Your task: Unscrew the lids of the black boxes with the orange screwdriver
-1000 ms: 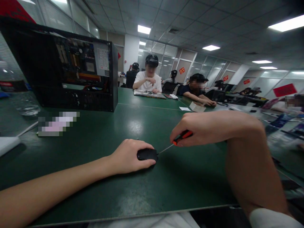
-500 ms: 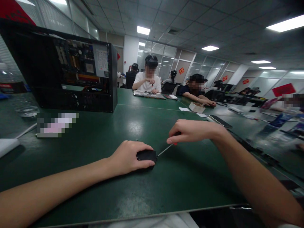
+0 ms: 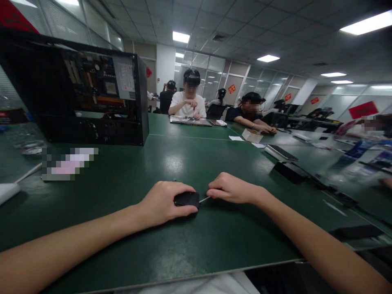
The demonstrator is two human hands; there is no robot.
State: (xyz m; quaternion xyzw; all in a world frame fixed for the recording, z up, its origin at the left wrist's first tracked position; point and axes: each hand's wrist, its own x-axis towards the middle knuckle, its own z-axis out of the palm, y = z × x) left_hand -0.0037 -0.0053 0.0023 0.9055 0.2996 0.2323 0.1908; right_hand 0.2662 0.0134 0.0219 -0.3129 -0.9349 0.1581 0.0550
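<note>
My left hand [image 3: 162, 204] grips a small black box-shaped device [image 3: 187, 199] on the green table [image 3: 171, 253], with the thumb along its near side and the fingers over its far side. In my right hand [image 3: 229, 189] is a screwdriver [image 3: 204, 199]. Its thin metal shaft slants down to the left, and the tip meets the right end of the black device. A bit of red shows under the right fingers; most of the handle is hidden in the fist. Exactly what the tip touches is too small to tell.
An opened black computer case [image 3: 142, 102] stands at the left behind a blurred-out flat item [image 3: 70, 163]. At the right lie a dark-topped device [image 3: 280, 152], a black object [image 3: 289, 171] and cables. A small open box [image 3: 251, 135] and seated people [image 3: 188, 102] are across the table.
My right hand has moved down and left, closer to the black device, so less of the screwdriver shaft shows. My left hand keeps its hold.
</note>
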